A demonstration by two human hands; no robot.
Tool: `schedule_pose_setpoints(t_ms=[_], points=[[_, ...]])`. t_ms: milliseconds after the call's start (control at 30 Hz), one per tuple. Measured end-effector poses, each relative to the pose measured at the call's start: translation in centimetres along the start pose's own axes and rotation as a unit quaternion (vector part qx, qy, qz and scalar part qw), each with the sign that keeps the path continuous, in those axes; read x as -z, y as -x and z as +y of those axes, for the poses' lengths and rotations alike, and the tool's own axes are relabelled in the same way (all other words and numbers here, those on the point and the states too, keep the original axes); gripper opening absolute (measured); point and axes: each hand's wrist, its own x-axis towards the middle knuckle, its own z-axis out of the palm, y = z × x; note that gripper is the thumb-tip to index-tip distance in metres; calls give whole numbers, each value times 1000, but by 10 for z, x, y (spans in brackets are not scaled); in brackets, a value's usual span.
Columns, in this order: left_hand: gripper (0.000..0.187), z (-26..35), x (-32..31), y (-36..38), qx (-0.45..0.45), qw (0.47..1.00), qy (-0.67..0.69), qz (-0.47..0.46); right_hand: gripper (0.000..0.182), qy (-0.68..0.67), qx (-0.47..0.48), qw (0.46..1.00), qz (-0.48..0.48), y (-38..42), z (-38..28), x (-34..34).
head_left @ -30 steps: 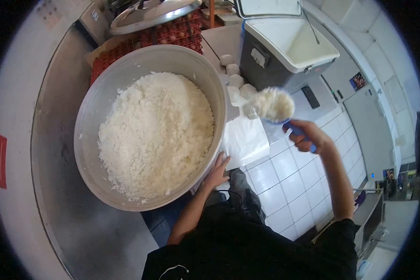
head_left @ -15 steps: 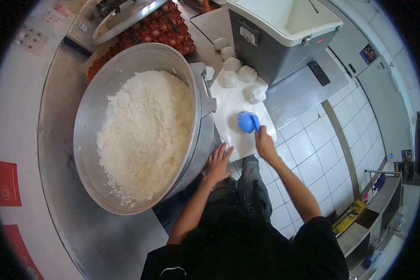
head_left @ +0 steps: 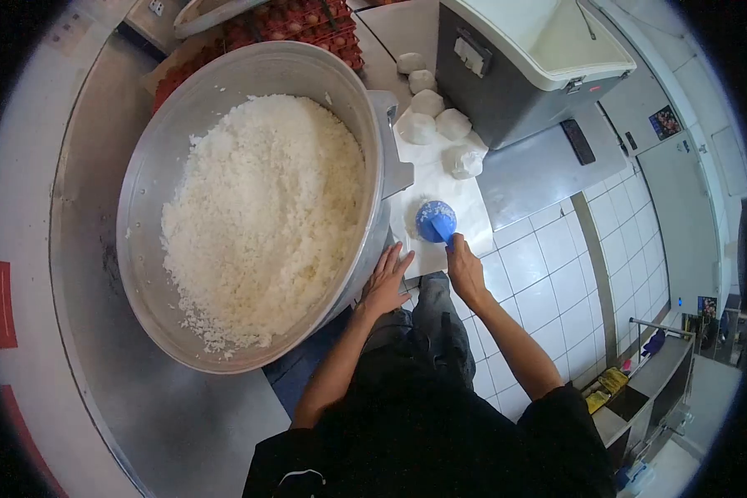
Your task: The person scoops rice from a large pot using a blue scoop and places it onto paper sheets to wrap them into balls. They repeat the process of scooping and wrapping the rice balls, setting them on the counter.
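Note:
My right hand [head_left: 465, 270] is closed around the handle of a blue scoop [head_left: 436, 222]. The scoop is turned bottom up over the white paper [head_left: 473, 202], and grains of rice show around its far rim. My left hand [head_left: 383, 280] lies with fingers spread at the paper's near left corner, beside the pot wall, and holds nothing. A large metal pot [head_left: 145, 274] full of cooked white rice [head_left: 261, 216] stands to the left. Several round white wrapped bundles [head_left: 417, 129] sit at the far end of the paper, one of them crumpled on top [head_left: 465, 162].
Behind the paper stands a grey cooler box [head_left: 494, 100] with its top open. A black phone-like object [head_left: 578, 142] lies on the metal counter [head_left: 519, 184]. Red egg trays [head_left: 299, 29] are stacked beyond the pot. The pot's side handle [head_left: 397, 170] juts out over the paper.
The blue scoop has gone from tilted to bottom up over the paper, with rice now visible around it. My left hand stays at the paper's corner. The whole view has shifted slightly.

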Motion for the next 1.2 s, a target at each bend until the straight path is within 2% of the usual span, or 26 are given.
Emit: schedule_pose_setpoints(t_ms=[67, 100, 133, 200, 267, 333, 367, 400, 433, 467, 533, 567, 800, 833, 1067, 1167, 1200], points=[[104, 6, 9, -2, 9, 1000, -1, -25, 22, -100, -59, 993, 27, -5, 2, 0], [104, 8, 11, -2, 13, 1000, 1, -24, 25, -129, -121, 984, 25, -12, 2, 3], [104, 8, 12, -2, 14, 999, 7, -30, 24, -134, -126, 982, 46, -17, 8, 4], [104, 8, 15, -3, 15, 999, 12, -36, 26, -321, -267, 908, -24, -31, 23, 13], [103, 8, 15, -2, 12, 999, 20, -38, 28, -436, -325, 836, -77, -42, 20, 38], [102, 9, 16, -3, 12, 999, 19, -43, 27, -295, -270, 915, -60, -44, 21, 42], [102, 9, 17, -3, 14, 999, 18, -46, 27, -295, -269, 915, -59, -42, 19, 40], [102, 8, 17, -2, 14, 999, 17, -46, 27, -149, -139, 979, -14, -35, 9, 40], [101, 7, 15, -2, 10, 999, 22, -38, 27, 4, -4, 999, 33, -27, 0, 39], [101, 6, 13, -2, 5, 999, 27, -30, 29, 10, 36, 999, 13, -18, -8, 38], [102, 5, 14, -4, 9, 999, 18, -39, 36, 171, 112, 978, -37, -7, -17, 27], [102, 6, 14, -3, 15, 999, 12, -49, 40, 207, 157, 965, -26, -4, -9, 18], [103, -2, 3, -4, 14, 999, -8, -32, 37, 201, 130, 971, -22, -29, -2, 38], [104, -3, 3, -4, 8, 1000, -7, -27, 27, 216, 120, 969, -30, -33, 2, 38], [102, -3, 4, -4, 1, 1000, 9, -16, 23, 189, 120, 974, -36, -49, 40, 59], [101, 1, 7, -5, 18, 1000, -2, -25, 19, 133, 153, 978, -54, -62, 68, 62], [101, 0, 4, -5, 21, 999, -3, -26, 20, 106, 132, 980, -99, -66, 73, 64]])
